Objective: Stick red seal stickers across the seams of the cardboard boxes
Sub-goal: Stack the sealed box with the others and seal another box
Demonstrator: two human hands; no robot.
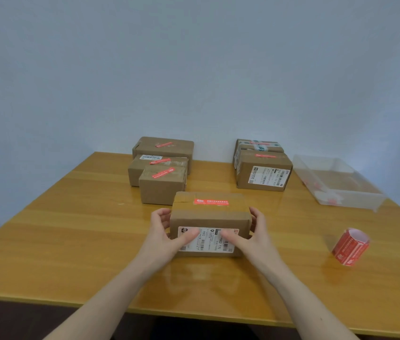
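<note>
I hold the cardboard box [210, 217] between both hands at the near middle of the wooden table [71, 241]: my left hand [167, 231] grips its left end, my right hand [250, 231] its right end, thumbs pressed on the white shipping label [206, 239] facing me. A red seal sticker [211, 202] already lies across the taped seam on top, just beyond my fingertips. Past them stand three sealed boxes [162, 168] to the left and two more [262, 168] to the right. The sticker roll [349, 246] lies well off to the right of my right hand, a clear plastic bin [336, 182] beyond it. To my eye this box is done; the step is best handled by lifting it level and setting it beside the finished ones without knocking them.
</note>
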